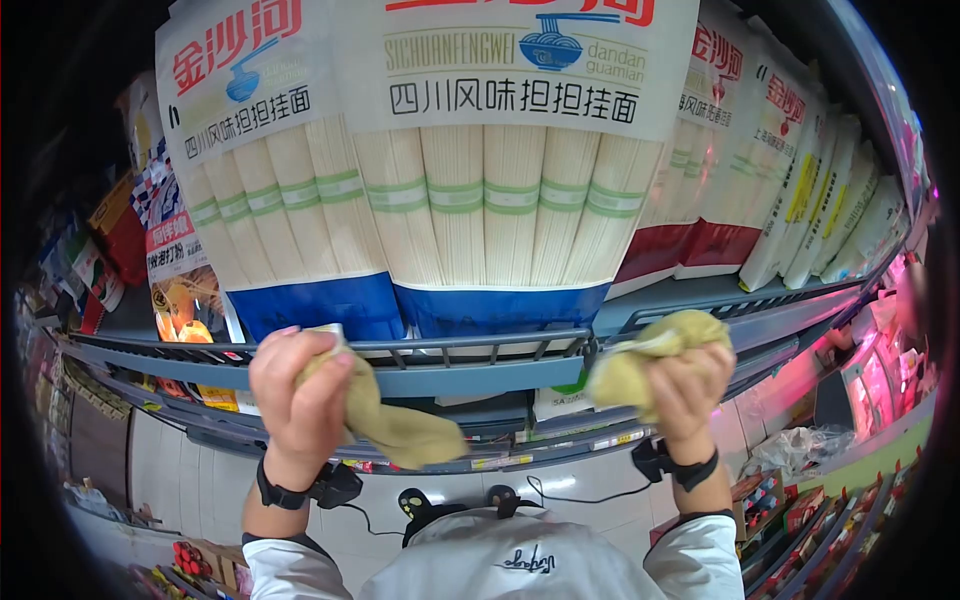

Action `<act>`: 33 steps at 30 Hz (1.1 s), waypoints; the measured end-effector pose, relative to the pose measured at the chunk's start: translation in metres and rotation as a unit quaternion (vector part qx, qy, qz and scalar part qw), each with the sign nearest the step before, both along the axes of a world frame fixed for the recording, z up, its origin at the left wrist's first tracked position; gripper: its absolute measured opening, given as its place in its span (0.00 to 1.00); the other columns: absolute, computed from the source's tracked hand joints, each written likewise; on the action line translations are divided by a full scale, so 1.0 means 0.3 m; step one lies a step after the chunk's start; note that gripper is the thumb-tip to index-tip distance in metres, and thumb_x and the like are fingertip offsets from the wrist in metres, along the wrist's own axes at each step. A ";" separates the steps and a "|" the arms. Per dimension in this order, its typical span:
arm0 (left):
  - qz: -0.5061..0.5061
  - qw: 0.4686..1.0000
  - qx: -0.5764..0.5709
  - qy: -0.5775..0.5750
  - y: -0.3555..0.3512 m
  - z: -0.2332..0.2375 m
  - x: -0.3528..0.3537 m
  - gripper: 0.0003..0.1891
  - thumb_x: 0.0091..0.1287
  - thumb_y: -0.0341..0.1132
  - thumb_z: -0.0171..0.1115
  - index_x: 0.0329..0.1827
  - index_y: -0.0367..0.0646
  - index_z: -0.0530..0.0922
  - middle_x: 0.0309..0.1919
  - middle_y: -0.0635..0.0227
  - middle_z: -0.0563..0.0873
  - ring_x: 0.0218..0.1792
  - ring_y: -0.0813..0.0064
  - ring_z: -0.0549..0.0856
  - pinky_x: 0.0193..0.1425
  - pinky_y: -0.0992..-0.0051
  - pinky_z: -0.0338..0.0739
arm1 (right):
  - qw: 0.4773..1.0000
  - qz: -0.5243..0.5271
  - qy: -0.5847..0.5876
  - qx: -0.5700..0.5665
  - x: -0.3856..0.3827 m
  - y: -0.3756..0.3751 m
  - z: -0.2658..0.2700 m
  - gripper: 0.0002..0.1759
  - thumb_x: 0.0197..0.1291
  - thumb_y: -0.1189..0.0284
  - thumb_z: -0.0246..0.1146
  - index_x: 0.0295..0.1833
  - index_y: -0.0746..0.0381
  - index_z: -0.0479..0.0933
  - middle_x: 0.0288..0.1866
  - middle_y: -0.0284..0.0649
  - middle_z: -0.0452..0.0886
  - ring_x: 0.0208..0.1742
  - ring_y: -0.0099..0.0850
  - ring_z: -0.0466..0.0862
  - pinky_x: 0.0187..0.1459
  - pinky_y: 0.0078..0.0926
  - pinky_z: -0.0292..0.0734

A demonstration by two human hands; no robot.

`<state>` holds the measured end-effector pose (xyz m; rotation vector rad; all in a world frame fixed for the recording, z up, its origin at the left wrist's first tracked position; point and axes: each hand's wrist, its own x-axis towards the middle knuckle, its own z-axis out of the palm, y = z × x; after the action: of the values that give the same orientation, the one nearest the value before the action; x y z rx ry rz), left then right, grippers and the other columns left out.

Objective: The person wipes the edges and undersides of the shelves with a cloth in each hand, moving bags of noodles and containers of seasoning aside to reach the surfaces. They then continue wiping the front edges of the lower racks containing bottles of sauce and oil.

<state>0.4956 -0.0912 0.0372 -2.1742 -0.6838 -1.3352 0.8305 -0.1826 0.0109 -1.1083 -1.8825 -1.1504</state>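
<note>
My left hand (pixel 302 388) is closed round a yellowish cloth (pixel 405 425), whose loose end hangs to the right, in front of the shelf's front rail (pixel 480 378). On the other side my right hand (pixel 690 385) grips a second yellowish cloth (pixel 640 365), bunched up over its fingers beside the rail's right end. Behind the rail stand large packs of noodles, a central one (pixel 510 210) and a left one (pixel 280 210), both with blue bottoms. Both hands are close to the rail; whether the cloths touch it is hard to tell.
More noodle packs (pixel 720 190) with red bottoms stand on the right of the shelf, and an orange-printed pack (pixel 185 290) on the left. Lower shelf edges run below the rail. Dark cables hang from both wrist straps. Goods racks (pixel 830 530) flank the tiled floor (pixel 380 500).
</note>
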 end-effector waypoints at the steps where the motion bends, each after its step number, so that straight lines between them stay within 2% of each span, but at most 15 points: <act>1: 0.016 1.000 0.008 -0.009 0.002 -0.006 -0.024 0.15 0.49 0.25 0.64 0.40 0.47 0.74 0.39 0.63 0.77 0.42 0.63 0.76 0.47 0.61 0.74 | 0.999 -0.025 0.020 0.017 0.046 -0.021 -0.009 0.11 0.41 0.73 0.62 0.34 0.60 0.76 0.33 0.37 0.74 0.37 0.36 0.72 0.44 0.43 0.68; 4: 0.005 0.999 0.033 -0.029 -0.007 -0.059 -0.025 0.15 0.48 0.26 0.65 0.39 0.48 0.75 0.39 0.64 0.77 0.41 0.64 0.75 0.46 0.62 0.74 | 0.987 -0.029 0.143 0.068 0.102 -0.085 0.010 0.14 0.43 0.72 0.65 0.38 0.62 0.73 0.37 0.40 0.74 0.39 0.40 0.73 0.45 0.43 0.68; 5: -0.024 0.998 0.052 -0.039 -0.008 -0.085 -0.012 0.14 0.48 0.27 0.66 0.38 0.49 0.75 0.39 0.65 0.76 0.41 0.65 0.75 0.45 0.63 0.74 | 0.987 -0.027 0.142 0.065 0.097 -0.086 -0.002 0.14 0.43 0.72 0.65 0.38 0.62 0.73 0.37 0.40 0.74 0.39 0.40 0.73 0.45 0.43 0.68; 7: -0.107 0.989 0.088 0.045 -0.009 -0.103 0.057 0.13 0.49 0.30 0.66 0.38 0.53 0.77 0.40 0.71 0.77 0.41 0.71 0.75 0.45 0.69 0.74 | 0.988 0.032 0.141 0.059 0.057 -0.068 -0.047 0.16 0.43 0.69 0.65 0.39 0.61 0.71 0.39 0.40 0.73 0.40 0.40 0.73 0.45 0.43 0.68; 8: -0.122 0.986 0.068 0.093 -0.023 -0.109 0.094 0.16 0.45 0.29 0.66 0.38 0.54 0.78 0.41 0.70 0.77 0.41 0.67 0.74 0.43 0.66 0.74 | 0.990 0.059 0.130 0.005 0.012 -0.058 -0.074 0.17 0.42 0.69 0.65 0.40 0.59 0.70 0.39 0.38 0.73 0.40 0.40 0.73 0.44 0.42 0.67; 10: -0.136 0.981 0.083 0.115 -0.024 -0.117 0.168 0.15 0.47 0.29 0.65 0.41 0.49 0.78 0.44 0.69 0.79 0.41 0.70 0.74 0.42 0.69 0.73 | 0.993 0.095 0.058 -0.044 -0.123 -0.018 -0.070 0.14 0.37 0.72 0.65 0.36 0.54 0.76 0.38 0.29 0.73 0.40 0.31 0.72 0.46 0.37 0.66; 12: -0.096 0.987 0.088 0.092 -0.019 -0.119 0.169 0.11 0.52 0.28 0.62 0.39 0.49 0.79 0.42 0.73 0.80 0.38 0.74 0.74 0.43 0.76 0.70 | 0.993 0.105 0.036 -0.028 -0.194 0.022 -0.079 0.12 0.37 0.72 0.64 0.34 0.53 0.78 0.37 0.27 0.73 0.41 0.28 0.71 0.44 0.36 0.65; 14: -0.046 0.994 0.054 0.084 -0.022 -0.128 0.096 0.13 0.51 0.28 0.62 0.41 0.48 0.80 0.42 0.72 0.81 0.38 0.74 0.74 0.40 0.75 0.69 | 0.994 0.094 0.057 -0.013 -0.212 0.048 -0.087 0.13 0.38 0.71 0.65 0.35 0.52 0.79 0.37 0.27 0.73 0.40 0.27 0.71 0.41 0.35 0.64; 15: -0.036 0.996 0.035 0.077 -0.016 -0.138 0.038 0.14 0.51 0.29 0.62 0.43 0.49 0.80 0.43 0.72 0.80 0.38 0.74 0.75 0.38 0.74 0.68 | 0.994 0.088 0.066 -0.014 -0.194 0.057 -0.080 0.14 0.39 0.70 0.64 0.37 0.51 0.80 0.38 0.23 0.75 0.38 0.24 0.72 0.41 0.29 0.62; 17: 0.059 0.996 0.066 0.021 -0.003 -0.150 -0.059 0.14 0.50 0.26 0.64 0.40 0.51 0.79 0.40 0.72 0.79 0.36 0.71 0.76 0.39 0.70 0.69 | 0.992 0.098 0.078 -0.012 -0.170 0.058 -0.085 0.15 0.39 0.71 0.65 0.38 0.51 0.80 0.38 0.24 0.75 0.37 0.25 0.72 0.41 0.29 0.62; 20: 0.175 0.981 0.047 -0.063 0.002 -0.164 -0.209 0.13 0.52 0.23 0.63 0.39 0.47 0.75 0.39 0.68 0.75 0.42 0.68 0.74 0.46 0.71 0.67 | 0.989 0.114 0.098 -0.012 -0.175 0.059 -0.088 0.18 0.36 0.73 0.67 0.39 0.52 0.80 0.38 0.25 0.76 0.37 0.25 0.72 0.40 0.28 0.63; 25: 0.152 0.979 0.020 -0.133 -0.005 -0.180 -0.178 0.12 0.54 0.25 0.63 0.40 0.48 0.74 0.39 0.67 0.74 0.42 0.67 0.75 0.46 0.70 0.68 | 0.988 0.060 0.141 0.004 -0.342 0.103 -0.074 0.15 0.41 0.70 0.65 0.40 0.53 0.80 0.36 0.27 0.76 0.37 0.27 0.74 0.40 0.27 0.64; 27: 0.079 0.991 0.021 -0.108 -0.012 -0.186 -0.098 0.13 0.53 0.28 0.64 0.40 0.52 0.75 0.38 0.70 0.75 0.39 0.69 0.75 0.42 0.71 0.68 | 0.986 0.029 0.165 0.021 -0.420 0.124 -0.063 0.14 0.42 0.71 0.64 0.40 0.53 0.79 0.35 0.29 0.75 0.37 0.28 0.75 0.38 0.27 0.65; 29: -0.036 0.999 0.014 -0.029 -0.013 -0.188 -0.041 0.12 0.50 0.29 0.63 0.40 0.49 0.80 0.40 0.71 0.79 0.38 0.71 0.76 0.39 0.71 0.69 | 0.986 0.043 0.162 -0.002 -0.486 0.132 -0.054 0.15 0.42 0.70 0.63 0.41 0.53 0.79 0.35 0.29 0.75 0.37 0.28 0.75 0.37 0.27 0.64; 33: -0.017 1.000 0.012 0.016 -0.006 -0.180 -0.103 0.12 0.52 0.29 0.61 0.40 0.45 0.80 0.41 0.70 0.80 0.39 0.70 0.75 0.42 0.69 0.69 | 0.991 0.044 0.119 -0.045 -0.553 0.130 -0.072 0.16 0.41 0.70 0.63 0.41 0.52 0.79 0.35 0.29 0.75 0.39 0.28 0.74 0.39 0.28 0.63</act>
<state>0.4647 -0.0929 -0.0168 -2.1922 -0.6197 -1.3165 0.6647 -0.1436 -0.0108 -1.1453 -1.7903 -0.8522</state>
